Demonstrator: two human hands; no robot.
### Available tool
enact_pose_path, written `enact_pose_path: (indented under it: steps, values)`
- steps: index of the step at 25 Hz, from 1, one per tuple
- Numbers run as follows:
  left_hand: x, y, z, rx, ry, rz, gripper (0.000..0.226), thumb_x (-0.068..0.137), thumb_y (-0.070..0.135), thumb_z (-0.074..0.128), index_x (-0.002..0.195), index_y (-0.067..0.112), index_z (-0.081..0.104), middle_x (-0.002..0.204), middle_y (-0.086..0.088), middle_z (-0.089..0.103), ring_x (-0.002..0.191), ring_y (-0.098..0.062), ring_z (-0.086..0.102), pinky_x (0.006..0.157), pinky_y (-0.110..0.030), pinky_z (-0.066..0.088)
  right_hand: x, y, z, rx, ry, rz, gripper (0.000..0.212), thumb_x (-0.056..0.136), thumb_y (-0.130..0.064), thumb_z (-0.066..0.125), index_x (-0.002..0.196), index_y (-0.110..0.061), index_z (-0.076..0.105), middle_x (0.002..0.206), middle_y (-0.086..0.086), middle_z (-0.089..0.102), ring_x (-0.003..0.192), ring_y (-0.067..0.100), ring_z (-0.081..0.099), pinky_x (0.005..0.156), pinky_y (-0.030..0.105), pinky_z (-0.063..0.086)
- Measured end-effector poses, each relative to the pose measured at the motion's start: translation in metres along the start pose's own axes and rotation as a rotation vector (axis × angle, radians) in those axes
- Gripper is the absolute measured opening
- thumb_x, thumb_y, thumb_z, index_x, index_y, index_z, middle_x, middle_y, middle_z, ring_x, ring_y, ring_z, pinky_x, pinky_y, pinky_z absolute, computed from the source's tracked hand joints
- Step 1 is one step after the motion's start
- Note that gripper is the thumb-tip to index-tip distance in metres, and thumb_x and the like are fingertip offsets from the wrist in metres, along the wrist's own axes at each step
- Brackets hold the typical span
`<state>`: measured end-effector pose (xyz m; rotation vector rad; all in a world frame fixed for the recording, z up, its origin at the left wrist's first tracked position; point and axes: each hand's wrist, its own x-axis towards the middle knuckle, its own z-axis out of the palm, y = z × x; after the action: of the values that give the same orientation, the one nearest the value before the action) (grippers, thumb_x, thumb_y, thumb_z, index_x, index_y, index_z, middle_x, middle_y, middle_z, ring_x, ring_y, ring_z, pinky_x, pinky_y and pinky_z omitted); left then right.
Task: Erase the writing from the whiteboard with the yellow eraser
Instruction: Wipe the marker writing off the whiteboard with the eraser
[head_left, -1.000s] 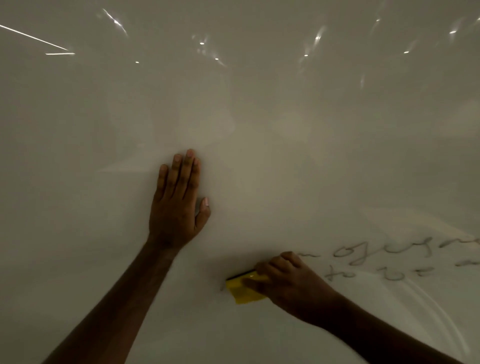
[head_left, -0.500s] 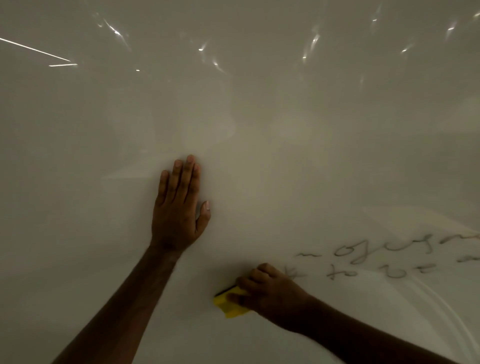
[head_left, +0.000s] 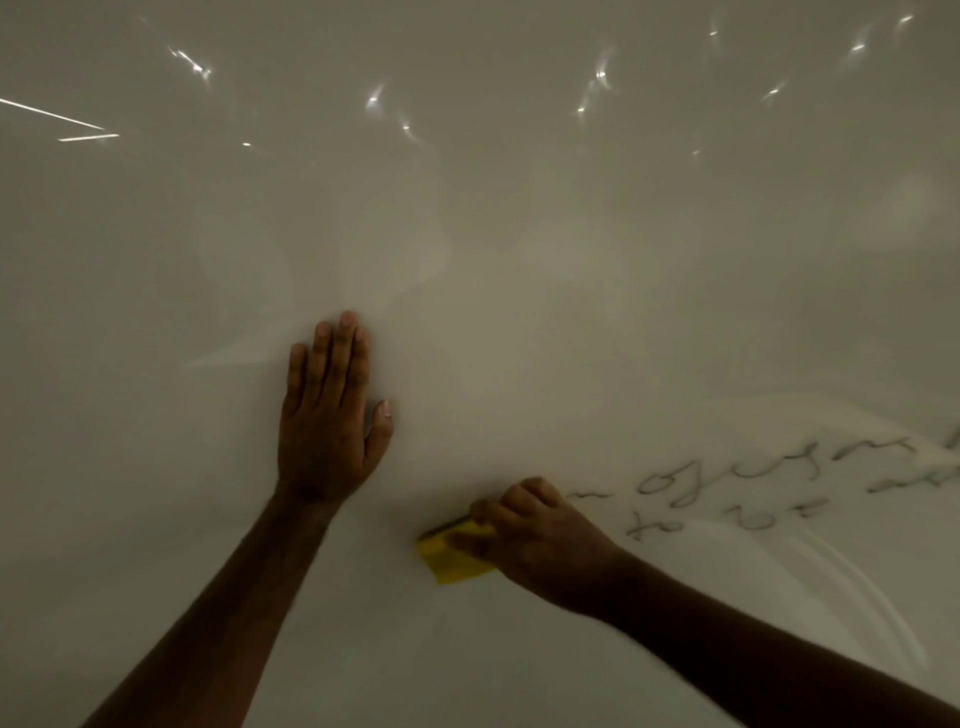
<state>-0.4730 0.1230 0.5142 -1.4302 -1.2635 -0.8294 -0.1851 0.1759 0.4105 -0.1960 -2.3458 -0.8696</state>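
The whiteboard (head_left: 519, 234) fills the whole view, dim and glossy. My right hand (head_left: 540, 540) grips the yellow eraser (head_left: 452, 558) and presses it against the board at lower centre. Two lines of dark cursive writing (head_left: 727, 483) run from just right of that hand to the right edge. My left hand (head_left: 330, 415) lies flat on the board with fingers straight and together, up and to the left of the eraser.
Ceiling light reflections (head_left: 597, 78) speckle the top of the board. A curved pale glare (head_left: 841, 587) arcs below the writing at lower right. The board surface left of and above the hands shows no marks.
My right hand slid the eraser down and left, then back up a little. The mark just right of that hand in the lower line is gone. My left hand stayed flat in place.
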Motion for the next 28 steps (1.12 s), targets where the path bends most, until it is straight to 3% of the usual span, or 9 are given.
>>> enact_pose_path:
  steps: [2, 5, 9, 12, 15, 19, 25, 28]
  values:
    - [0.0, 0.0, 0.0, -0.005, -0.002, -0.003, 0.074, 0.108, 0.037, 0.038, 0.17, -0.001, 0.021, 0.178, -0.02, 0.018, 0.168, -0.031, 0.007, 0.137, -0.054, 0.009, -0.036, 0.005, 0.002, -0.024, -0.051, -0.071, 0.043, 0.098, -0.028, 0.059, 0.139, -0.041, 0.057, 0.131, -0.005, 0.061, 0.098, 0.019, 0.063, 0.097, 0.038, 0.04]
    - [0.0, 0.002, 0.0, -0.005, -0.004, -0.004, 0.074, 0.11, 0.04, 0.034, 0.17, 0.0, 0.019, 0.178, -0.022, 0.018, 0.168, -0.032, 0.008, 0.136, -0.054, 0.01, -0.06, 0.035, -0.027, -0.043, 0.003, -0.037, 0.042, 0.099, -0.027, 0.062, 0.139, -0.039, 0.06, 0.129, -0.002, 0.064, 0.098, 0.021, 0.063, 0.095, 0.039, 0.043]
    - [-0.004, 0.015, 0.001, -0.028, -0.011, -0.095, 0.076, 0.109, 0.04, 0.036, 0.171, 0.002, 0.012, 0.178, -0.023, 0.017, 0.169, -0.031, 0.004, 0.137, -0.053, 0.006, -0.018, 0.083, -0.079, -0.048, 0.155, 0.139, 0.046, 0.101, -0.033, 0.063, 0.146, -0.033, 0.056, 0.128, 0.006, 0.065, 0.094, 0.028, 0.058, 0.087, 0.042, 0.046]
    - [-0.012, 0.033, 0.001, -0.048, -0.029, -0.173, 0.081, 0.106, 0.039, 0.041, 0.17, -0.002, 0.012, 0.178, -0.026, 0.016, 0.167, -0.039, 0.008, 0.137, -0.052, 0.004, 0.006, 0.083, -0.076, -0.043, 0.182, 0.198, 0.05, 0.102, -0.036, 0.06, 0.151, -0.034, 0.051, 0.129, 0.006, 0.063, 0.095, 0.028, 0.056, 0.086, 0.043, 0.045]
    - [-0.024, 0.041, 0.001, -0.059, -0.054, -0.191, 0.082, 0.105, 0.038, 0.043, 0.17, -0.005, 0.013, 0.178, -0.026, 0.014, 0.168, -0.036, 0.003, 0.137, -0.051, 0.004, -0.022, 0.05, -0.038, -0.057, 0.1, 0.046, 0.042, 0.104, -0.032, 0.059, 0.146, -0.035, 0.057, 0.13, 0.004, 0.065, 0.095, 0.026, 0.059, 0.09, 0.042, 0.044]
    - [-0.031, 0.041, -0.002, -0.057, -0.104, -0.167, 0.084, 0.106, 0.039, 0.042, 0.17, -0.003, 0.008, 0.179, -0.025, 0.008, 0.168, -0.034, -0.002, 0.137, -0.05, 0.003, -0.086, 0.054, -0.031, -0.093, -0.009, -0.116, 0.05, 0.098, -0.024, 0.066, 0.145, -0.034, 0.057, 0.134, 0.002, 0.063, 0.101, 0.024, 0.067, 0.099, 0.042, 0.044]
    - [-0.02, 0.049, -0.001, -0.012, -0.11, -0.157, 0.089, 0.104, 0.042, 0.043, 0.169, -0.006, 0.005, 0.177, -0.032, 0.009, 0.167, -0.039, -0.003, 0.137, -0.052, 0.001, -0.045, 0.117, -0.096, -0.16, 0.185, 0.1, 0.048, 0.104, -0.031, 0.062, 0.151, -0.032, 0.054, 0.129, 0.007, 0.066, 0.096, 0.028, 0.063, 0.091, 0.044, 0.046]
    - [-0.011, 0.063, 0.002, -0.027, -0.082, -0.201, 0.089, 0.104, 0.04, 0.044, 0.168, -0.01, 0.007, 0.176, -0.033, 0.009, 0.166, -0.044, 0.0, 0.137, -0.053, 0.001, -0.036, 0.112, -0.089, -0.147, 0.183, 0.128, 0.048, 0.104, -0.03, 0.061, 0.152, -0.033, 0.053, 0.131, 0.007, 0.065, 0.097, 0.028, 0.061, 0.092, 0.044, 0.045]
